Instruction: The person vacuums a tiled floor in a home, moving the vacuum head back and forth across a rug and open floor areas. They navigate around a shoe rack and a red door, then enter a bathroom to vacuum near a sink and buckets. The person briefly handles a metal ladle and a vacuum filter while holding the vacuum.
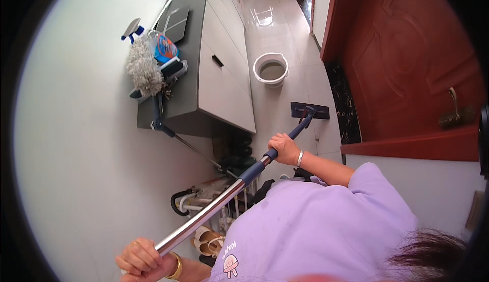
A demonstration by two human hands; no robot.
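A flat mop with a steel and dark-blue handle [214, 209] runs diagonally across the view. My left hand [141, 259], with a gold bangle at the wrist, is closed around the handle's top end at the lower left. Further down the pole, my right hand [283, 149] grips the dark-blue section; a silver bracelet circles that wrist. The mop's dark rectangular head [298, 110] rests on the pale tiled floor [275, 26], near the door threshold. Beyond it stands a white bucket [269, 83] holding greyish water.
A grey-topped white cabinet [225, 87] lines the left wall, bearing a spray bottle [164, 47] and a fluffy duster [143, 68]. Near my body is a rack [204, 202] with shoes [206, 240] beneath it. A red panelled door [412, 60] stands on the right.
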